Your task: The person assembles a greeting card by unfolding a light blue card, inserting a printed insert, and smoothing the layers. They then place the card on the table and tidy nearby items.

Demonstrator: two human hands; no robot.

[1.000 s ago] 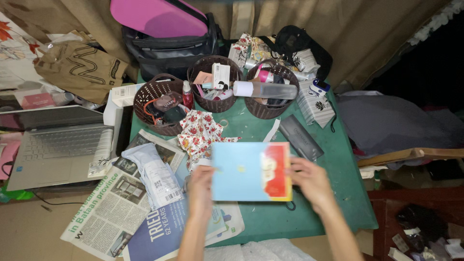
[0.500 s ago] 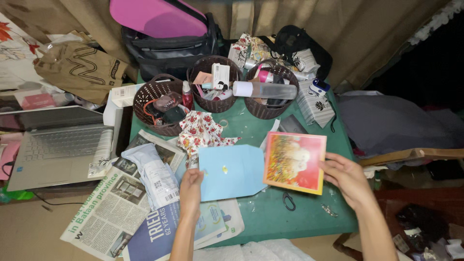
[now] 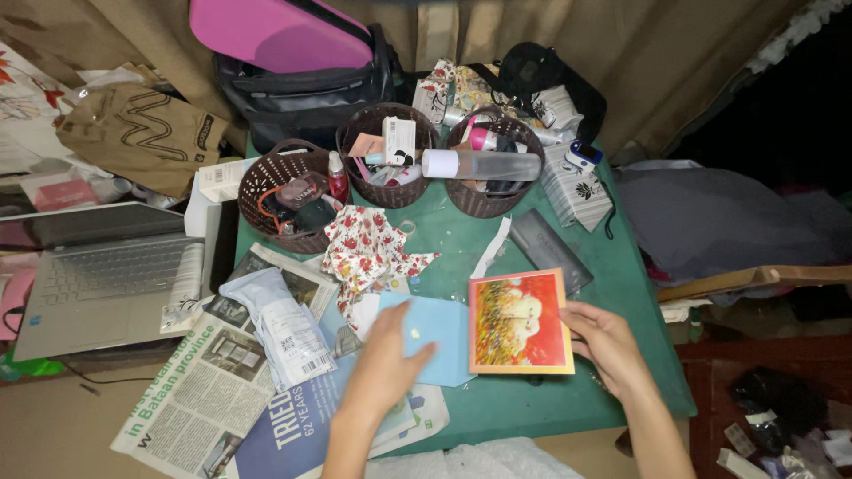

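The picture card (image 3: 520,321), held out to the right half a second earlier, had come back against the light blue envelope (image 3: 433,339), its left edge overlapping the envelope's right side. The left hand (image 3: 390,357) lay flat with fingers together, pinning the envelope to the green bench (image 3: 621,293), seemingly to keep it from sliding. The right hand (image 3: 606,344) pinched the card's right edge, steadying it face up. Newspapers (image 3: 213,390), a floral cloth (image 3: 368,253) and three brown baskets (image 3: 390,191) crowded the bench.
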